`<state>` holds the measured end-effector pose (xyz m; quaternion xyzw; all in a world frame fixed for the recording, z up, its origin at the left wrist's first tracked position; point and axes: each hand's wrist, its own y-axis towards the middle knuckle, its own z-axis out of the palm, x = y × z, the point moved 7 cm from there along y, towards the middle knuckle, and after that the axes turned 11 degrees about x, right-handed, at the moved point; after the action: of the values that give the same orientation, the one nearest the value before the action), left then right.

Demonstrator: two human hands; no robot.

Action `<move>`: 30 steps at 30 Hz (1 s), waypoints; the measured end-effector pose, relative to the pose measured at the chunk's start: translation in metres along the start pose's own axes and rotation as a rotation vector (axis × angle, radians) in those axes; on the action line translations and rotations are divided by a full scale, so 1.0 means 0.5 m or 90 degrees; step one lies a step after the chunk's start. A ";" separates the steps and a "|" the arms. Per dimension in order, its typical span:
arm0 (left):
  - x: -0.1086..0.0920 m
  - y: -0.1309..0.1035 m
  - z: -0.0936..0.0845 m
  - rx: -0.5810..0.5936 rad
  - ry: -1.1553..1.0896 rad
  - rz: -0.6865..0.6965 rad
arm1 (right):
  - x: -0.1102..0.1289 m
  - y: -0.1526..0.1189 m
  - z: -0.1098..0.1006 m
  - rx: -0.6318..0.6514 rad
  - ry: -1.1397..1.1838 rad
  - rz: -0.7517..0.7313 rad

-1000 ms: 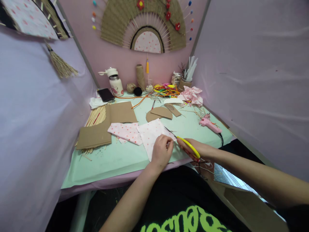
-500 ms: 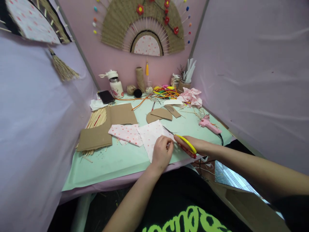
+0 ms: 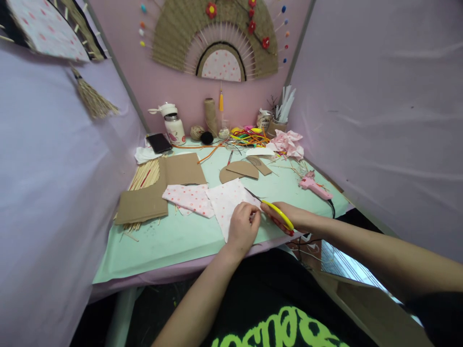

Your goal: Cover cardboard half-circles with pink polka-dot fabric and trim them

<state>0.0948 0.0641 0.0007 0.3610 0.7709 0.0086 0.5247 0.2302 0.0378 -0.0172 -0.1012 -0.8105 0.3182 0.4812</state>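
My right hand (image 3: 284, 218) is closed around the yellow-handled scissors (image 3: 278, 213), whose dark blades point away to the upper left. Those blades lie at the right edge of a pale pink dotted cloth (image 3: 224, 202). On this cloth's near right part rests my left hand (image 3: 244, 222), fingers curled and pinching its edge close to the scissors. To the left lies a folded dotted piece (image 3: 190, 197) of the same kind. Behind the cloth are a cardboard half-circle (image 3: 235, 171) and a smaller cardboard strip (image 3: 261, 165).
Brown cardboard sheets (image 3: 144, 205) cover thin sticks at left. A pink glue gun (image 3: 314, 185) lies at right. Along the back stand an open bottle (image 3: 174, 129), a twine spool (image 3: 210, 118), coloured cords (image 3: 249, 137) and crumpled pink cloth (image 3: 287, 143). A large fan (image 3: 217, 43) hangs above.
The view has shifted slightly. Both hands, the scissors and the cloth hold nearly the same positions as before.
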 end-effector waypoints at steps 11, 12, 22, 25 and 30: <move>0.000 0.000 0.000 -0.002 0.002 -0.002 | 0.023 -0.020 0.005 0.045 0.007 -0.013; 0.000 -0.001 0.000 -0.003 0.003 0.000 | 0.024 -0.020 0.004 0.043 0.007 -0.008; -0.004 -0.002 -0.004 -0.007 -0.009 0.008 | 0.027 0.006 0.007 0.053 0.029 -0.009; -0.006 -0.002 -0.005 -0.008 -0.011 0.010 | 0.025 0.009 0.006 0.046 0.024 0.000; -0.006 -0.002 -0.004 -0.007 -0.011 0.014 | 0.023 0.011 0.004 0.027 0.044 -0.010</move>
<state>0.0932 0.0625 0.0035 0.3665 0.7623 0.0152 0.5332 0.2218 0.0466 -0.0127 -0.0956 -0.7875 0.3276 0.5132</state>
